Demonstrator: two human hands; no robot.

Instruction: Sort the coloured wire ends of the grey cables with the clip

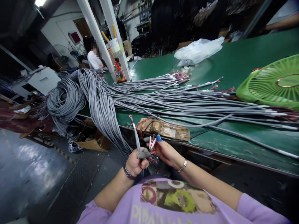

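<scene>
Left hand (136,161) has fingers closed on grey round cable (137,141), long axis near-upright before the green bench (224,144); right hand (167,151) just right, at small pink clip-like piece (151,143), can't tell its grip.

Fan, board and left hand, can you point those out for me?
Fan (268,84): head view, on its slatted grille.
Board (175,130): head view, on its upper face.
Left hand (135,162): head view, on the middle of the hand.
</scene>
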